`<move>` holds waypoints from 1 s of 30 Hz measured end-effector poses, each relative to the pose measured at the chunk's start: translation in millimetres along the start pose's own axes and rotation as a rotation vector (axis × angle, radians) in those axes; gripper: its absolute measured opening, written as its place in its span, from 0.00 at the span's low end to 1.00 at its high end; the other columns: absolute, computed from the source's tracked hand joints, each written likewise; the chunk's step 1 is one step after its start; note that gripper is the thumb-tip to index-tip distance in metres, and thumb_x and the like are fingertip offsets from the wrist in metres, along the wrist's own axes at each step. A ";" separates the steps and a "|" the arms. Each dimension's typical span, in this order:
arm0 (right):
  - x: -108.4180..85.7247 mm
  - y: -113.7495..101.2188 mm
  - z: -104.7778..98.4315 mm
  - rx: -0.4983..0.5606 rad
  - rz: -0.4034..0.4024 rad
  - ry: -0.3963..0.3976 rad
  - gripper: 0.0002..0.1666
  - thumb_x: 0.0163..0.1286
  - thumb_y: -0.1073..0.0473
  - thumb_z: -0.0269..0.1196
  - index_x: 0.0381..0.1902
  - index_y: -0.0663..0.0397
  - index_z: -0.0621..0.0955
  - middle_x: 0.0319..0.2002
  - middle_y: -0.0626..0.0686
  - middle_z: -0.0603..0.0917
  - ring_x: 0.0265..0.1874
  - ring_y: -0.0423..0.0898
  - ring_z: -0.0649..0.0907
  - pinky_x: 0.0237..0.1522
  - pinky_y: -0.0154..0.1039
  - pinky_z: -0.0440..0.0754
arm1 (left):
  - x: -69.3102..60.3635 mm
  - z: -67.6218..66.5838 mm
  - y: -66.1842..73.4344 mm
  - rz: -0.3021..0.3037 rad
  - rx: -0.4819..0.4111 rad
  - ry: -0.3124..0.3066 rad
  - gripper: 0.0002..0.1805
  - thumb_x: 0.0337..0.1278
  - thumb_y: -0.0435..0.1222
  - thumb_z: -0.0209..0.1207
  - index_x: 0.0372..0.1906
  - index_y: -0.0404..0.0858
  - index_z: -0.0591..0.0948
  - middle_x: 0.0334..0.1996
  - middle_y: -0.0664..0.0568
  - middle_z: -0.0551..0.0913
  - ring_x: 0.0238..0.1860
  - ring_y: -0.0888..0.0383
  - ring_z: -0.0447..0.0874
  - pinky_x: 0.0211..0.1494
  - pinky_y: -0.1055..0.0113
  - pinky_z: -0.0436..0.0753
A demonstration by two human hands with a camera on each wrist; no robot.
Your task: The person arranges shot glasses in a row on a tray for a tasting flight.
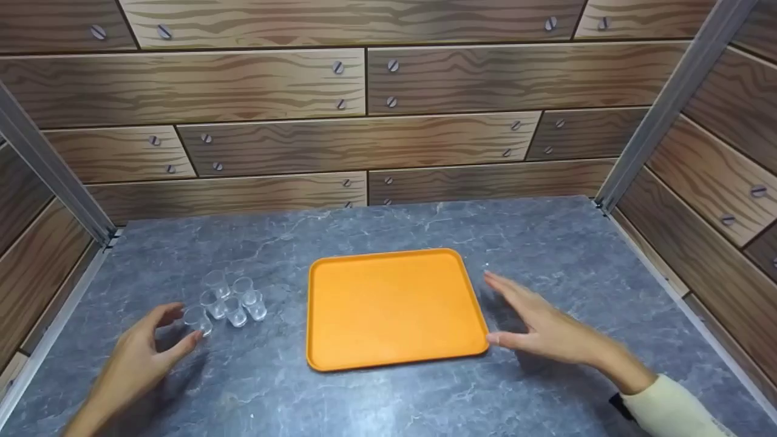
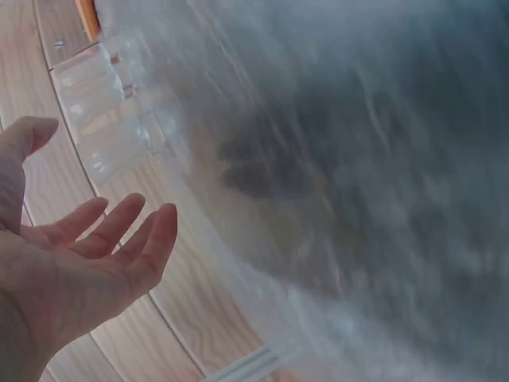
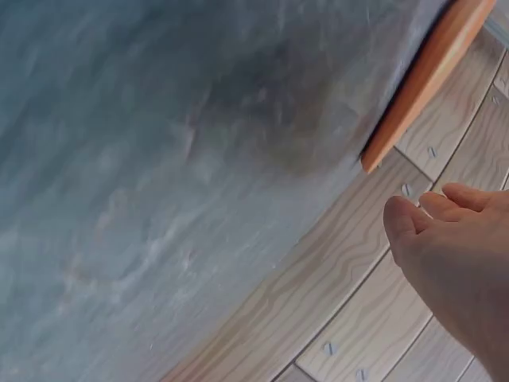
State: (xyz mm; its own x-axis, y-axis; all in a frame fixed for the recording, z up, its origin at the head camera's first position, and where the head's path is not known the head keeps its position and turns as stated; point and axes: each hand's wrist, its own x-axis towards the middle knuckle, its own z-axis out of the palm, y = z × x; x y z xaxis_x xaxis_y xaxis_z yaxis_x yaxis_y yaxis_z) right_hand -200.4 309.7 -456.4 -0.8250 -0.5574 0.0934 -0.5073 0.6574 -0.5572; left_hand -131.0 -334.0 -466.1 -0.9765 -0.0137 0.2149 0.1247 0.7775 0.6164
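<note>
Several small clear shot glasses point(image 1: 235, 311) stand in a cluster on the left of the table. My left hand point(image 1: 136, 352) is beside the nearest one point(image 1: 198, 321), thumb and fingers spread on either side of it. In the left wrist view, a gap shows between that hand point(image 2: 87, 247) and the glasses point(image 2: 115, 147). An orange rectangular tray point(image 1: 397, 309) lies flat in the middle, with nothing on it. By the tray's right edge is my right hand point(image 1: 546, 325), fingers extended and holding nothing; whether the thumb touches the rim I cannot tell.
The grey marbled tabletop point(image 1: 376, 400) is enclosed by wood-plank-patterned walls point(image 1: 358, 142) at the back and sides. Metal posts point(image 1: 646, 109) stand at the back corners. A bare stretch of table separates the glasses from the tray.
</note>
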 end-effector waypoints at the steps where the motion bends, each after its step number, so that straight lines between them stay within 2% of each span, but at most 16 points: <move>1: 0.6 -0.4 1.0 -0.014 -0.001 -0.011 0.59 0.74 0.36 0.72 0.89 0.51 0.57 0.87 0.56 0.56 0.83 0.65 0.59 0.74 0.77 0.57 | 1.1 0.6 1.4 -0.026 -0.022 -0.009 0.35 0.70 0.45 0.73 0.70 0.27 0.76 0.63 0.29 0.82 0.64 0.31 0.81 0.62 0.37 0.83; 4: 4.0 -0.3 3.3 -0.042 -0.010 -0.052 0.62 0.73 0.33 0.71 0.89 0.51 0.55 0.87 0.56 0.55 0.84 0.64 0.57 0.75 0.77 0.55 | 2.8 2.6 3.6 -0.093 -0.080 -0.029 0.35 0.71 0.45 0.73 0.70 0.27 0.76 0.63 0.30 0.82 0.65 0.34 0.81 0.62 0.53 0.86; 7: 7.7 0.6 5.2 -0.072 -0.013 -0.096 0.65 0.71 0.29 0.70 0.90 0.52 0.54 0.88 0.57 0.53 0.84 0.64 0.54 0.76 0.77 0.53 | 3.5 4.8 4.3 -0.143 -0.113 -0.022 0.34 0.71 0.43 0.73 0.70 0.27 0.76 0.62 0.30 0.83 0.64 0.35 0.81 0.57 0.69 0.83; 10: 10.3 2.0 8.2 -0.092 -0.002 -0.138 0.67 0.71 0.26 0.69 0.90 0.52 0.52 0.88 0.57 0.52 0.85 0.64 0.53 0.76 0.77 0.52 | 4.0 7.0 4.7 -0.157 -0.135 0.008 0.31 0.71 0.41 0.73 0.68 0.27 0.77 0.60 0.32 0.84 0.61 0.40 0.83 0.53 0.77 0.80; 13: 11.7 3.6 12.5 -0.090 0.008 -0.167 0.66 0.71 0.26 0.68 0.90 0.52 0.52 0.88 0.57 0.51 0.85 0.63 0.52 0.77 0.77 0.52 | 4.6 8.7 4.6 -0.151 -0.163 0.045 0.28 0.69 0.38 0.74 0.66 0.27 0.79 0.58 0.34 0.87 0.56 0.53 0.85 0.52 0.78 0.80; 17: 13.0 5.0 16.9 -0.070 0.012 -0.186 0.66 0.72 0.27 0.68 0.90 0.53 0.52 0.88 0.56 0.50 0.86 0.62 0.51 0.78 0.76 0.51 | 5.8 9.7 3.6 -0.168 -0.204 0.064 0.27 0.69 0.36 0.74 0.65 0.27 0.81 0.57 0.35 0.88 0.49 0.71 0.82 0.50 0.78 0.81; 19: 14.0 5.5 17.3 -0.058 0.017 -0.191 0.65 0.73 0.28 0.69 0.90 0.54 0.52 0.88 0.57 0.50 0.86 0.61 0.51 0.78 0.75 0.51 | 7.0 9.9 3.1 -0.194 -0.224 0.051 0.27 0.69 0.37 0.74 0.66 0.27 0.80 0.59 0.35 0.87 0.49 0.72 0.82 0.49 0.77 0.81; 25: 21.0 7.8 14.5 -0.045 0.026 -0.205 0.67 0.71 0.28 0.70 0.90 0.56 0.52 0.88 0.59 0.49 0.86 0.62 0.50 0.79 0.74 0.49 | 12.0 12.7 1.6 -0.291 -0.302 0.003 0.31 0.71 0.38 0.73 0.69 0.26 0.77 0.63 0.33 0.84 0.56 0.56 0.84 0.48 0.74 0.82; 30: 27.8 10.4 12.6 -0.050 0.008 -0.214 0.70 0.68 0.27 0.73 0.89 0.58 0.53 0.88 0.59 0.49 0.85 0.63 0.51 0.78 0.75 0.51 | 11.2 15.6 2.2 -0.347 -0.353 0.004 0.30 0.71 0.38 0.73 0.69 0.26 0.77 0.63 0.34 0.84 0.52 0.64 0.82 0.46 0.72 0.84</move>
State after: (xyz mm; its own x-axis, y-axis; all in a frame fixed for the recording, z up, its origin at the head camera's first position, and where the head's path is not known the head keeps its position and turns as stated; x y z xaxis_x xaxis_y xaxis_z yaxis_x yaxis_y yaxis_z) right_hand -225.5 294.6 -469.9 -0.7601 -0.6433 -0.0915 -0.5169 0.6840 -0.5147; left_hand -144.4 -322.6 -474.1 -0.9703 -0.2376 -0.0460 -0.1554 0.4661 0.8710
